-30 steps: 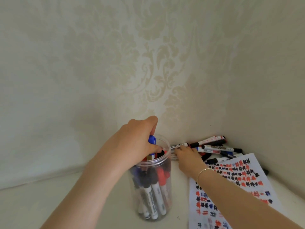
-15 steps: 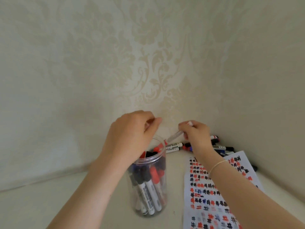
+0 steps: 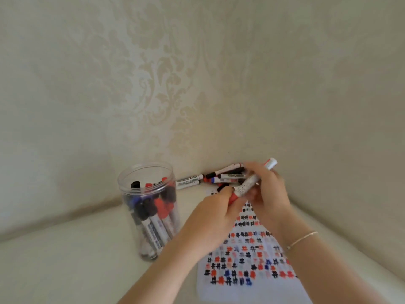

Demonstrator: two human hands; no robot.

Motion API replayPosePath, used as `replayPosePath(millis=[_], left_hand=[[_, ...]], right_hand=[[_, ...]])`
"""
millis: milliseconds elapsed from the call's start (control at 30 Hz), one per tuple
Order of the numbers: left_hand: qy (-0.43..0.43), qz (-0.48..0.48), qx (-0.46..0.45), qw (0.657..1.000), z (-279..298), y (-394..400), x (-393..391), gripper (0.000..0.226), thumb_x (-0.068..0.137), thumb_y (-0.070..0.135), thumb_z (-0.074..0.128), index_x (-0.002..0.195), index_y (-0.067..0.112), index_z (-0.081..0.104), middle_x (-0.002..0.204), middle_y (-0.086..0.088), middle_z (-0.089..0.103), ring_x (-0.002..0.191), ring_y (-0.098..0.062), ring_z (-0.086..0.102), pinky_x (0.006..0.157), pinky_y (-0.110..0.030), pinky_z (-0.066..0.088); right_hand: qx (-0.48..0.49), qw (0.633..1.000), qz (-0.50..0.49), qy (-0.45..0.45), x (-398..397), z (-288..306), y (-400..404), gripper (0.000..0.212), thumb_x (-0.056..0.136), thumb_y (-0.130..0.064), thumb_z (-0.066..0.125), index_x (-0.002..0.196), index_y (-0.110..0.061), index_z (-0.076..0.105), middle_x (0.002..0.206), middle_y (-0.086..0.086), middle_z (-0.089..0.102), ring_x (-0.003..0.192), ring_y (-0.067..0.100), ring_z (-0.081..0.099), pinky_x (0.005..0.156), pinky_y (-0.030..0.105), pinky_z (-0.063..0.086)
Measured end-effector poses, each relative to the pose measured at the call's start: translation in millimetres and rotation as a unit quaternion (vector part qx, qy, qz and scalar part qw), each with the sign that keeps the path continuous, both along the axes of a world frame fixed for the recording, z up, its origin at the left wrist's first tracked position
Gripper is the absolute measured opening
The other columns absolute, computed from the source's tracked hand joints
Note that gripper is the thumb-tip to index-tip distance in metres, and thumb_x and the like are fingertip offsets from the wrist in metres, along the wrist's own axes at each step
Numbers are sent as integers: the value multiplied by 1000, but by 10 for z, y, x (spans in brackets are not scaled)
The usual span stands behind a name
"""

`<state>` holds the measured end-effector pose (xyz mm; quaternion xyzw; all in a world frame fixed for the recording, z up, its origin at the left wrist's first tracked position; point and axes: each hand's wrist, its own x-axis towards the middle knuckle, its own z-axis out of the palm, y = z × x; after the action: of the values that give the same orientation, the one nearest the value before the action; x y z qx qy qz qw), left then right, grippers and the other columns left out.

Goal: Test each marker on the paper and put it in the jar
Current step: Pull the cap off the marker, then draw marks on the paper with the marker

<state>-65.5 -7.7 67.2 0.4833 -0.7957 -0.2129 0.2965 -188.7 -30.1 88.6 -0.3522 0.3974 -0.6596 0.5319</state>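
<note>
Two hands meet above the far end of the paper (image 3: 247,268), both on one red marker (image 3: 249,183). The right hand (image 3: 268,194) has its fingers curled round the white barrel, which slants up to the right, its red-and-white tail end sticking out above the knuckles. The left hand (image 3: 215,216) pinches the red cap at the lower end between thumb and fingertips. The cap looks seated on the barrel, though motion blur makes that uncertain. A thin bracelet (image 3: 301,240) circles the right wrist.

One clear plastic jar (image 3: 151,216) stands open and upright on the pale table (image 3: 65,260), left of the hands and well apart from them. Inside, markers stand packed with their caps up: black, red and blue caps show, roughly eight or more, but the overlap stops an exact count.

One loose pile of markers (image 3: 221,177) lies on the table in the corner against the wall (image 3: 153,84), beyond the hands. About six can be made out, with one white barrel reaching left toward the jar; the right hand covers part of the heap, so the true number cannot be told.

One sheet of paper lies flat below the hands, covered in rows of small hash marks in black, red and blue.
</note>
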Motion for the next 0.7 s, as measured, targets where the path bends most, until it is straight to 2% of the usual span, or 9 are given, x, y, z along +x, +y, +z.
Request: replayPosePath(millis=[100, 167, 200, 267, 300, 433, 567, 633, 700], left_hand=[[46, -50, 30, 997, -123, 22, 6, 27, 98, 41, 43, 100, 21, 61, 78, 4, 65, 64, -6, 59, 66, -30, 50], [67, -83, 57, 993, -180, 50, 6, 24, 99, 36, 44, 88, 24, 62, 78, 6, 69, 62, 5, 57, 63, -16, 45], [73, -96, 71, 990, -200, 68, 3, 24, 99, 33, 44, 81, 27, 59, 78, 11, 68, 55, 8, 54, 60, -10, 41], [84, -125, 103, 983, -247, 88, 4, 29, 99, 33, 43, 72, 28, 53, 50, 4, 58, 42, 2, 44, 52, -11, 35], [91, -141, 123, 978, -269, 87, 9, 31, 98, 35, 43, 70, 27, 53, 42, 5, 46, 39, -1, 38, 49, -14, 34], [143, -209, 247, 935, -280, 73, 30, 25, 94, 36, 48, 75, 27, 62, 47, 10, 30, 39, -8, 23, 39, -19, 22], [158, -261, 336, 891, -275, 54, 51, 27, 90, 43, 51, 78, 23, 65, 48, 8, 23, 39, -9, 17, 39, -25, 15], [181, -285, 389, 857, -303, 42, 117, 31, 93, 41, 48, 79, 14, 56, 48, 8, 21, 38, -8, 17, 36, -22, 16], [199, -291, 421, 836, -338, 44, 219, 35, 96, 37, 45, 70, 14, 38, 48, 8, 22, 37, -7, 19, 36, -19, 20]], right_hand=[[30, 982, 165, 86, -90, -172, 134, 29, 81, -3, 68, 63, -10, 47, 54, 4, 46, 44, 11, 43, 40, 18, 38], [51, 969, 208, 128, -150, -265, 177, 28, 81, -6, 70, 62, -11, 49, 58, 6, 47, 47, 12, 38, 41, 18, 34], [59, 965, 217, 137, -182, -298, 190, 28, 82, -7, 69, 62, -11, 50, 59, 6, 46, 47, 11, 35, 41, 19, 32], [67, 961, 228, 141, -236, -338, 232, 26, 85, -6, 64, 62, -9, 51, 59, 7, 47, 44, 12, 34, 42, 20, 30], [68, 960, 234, 140, -253, -354, 260, 25, 85, -5, 62, 62, -9, 51, 59, 7, 48, 44, 12, 35, 43, 21, 30], [66, 956, 250, 135, -306, -402, 367, 25, 87, -6, 58, 62, -10, 54, 60, 8, 48, 42, 13, 38, 40, 21, 35], [54, 957, 251, 136, -295, -398, 439, 29, 88, -4, 55, 60, -10, 51, 53, 6, 49, 36, 13, 42, 36, 21, 37], [46, 960, 256, 98, -325, -370, 463, 28, 89, -2, 50, 62, -8, 48, 50, 7, 51, 33, 14, 47, 35, 21, 40], [40, 975, 217, 36, -448, -340, 438, 26, 87, -2, 47, 62, -8, 43, 47, 6, 53, 32, 12, 45, 34, 19, 38]])
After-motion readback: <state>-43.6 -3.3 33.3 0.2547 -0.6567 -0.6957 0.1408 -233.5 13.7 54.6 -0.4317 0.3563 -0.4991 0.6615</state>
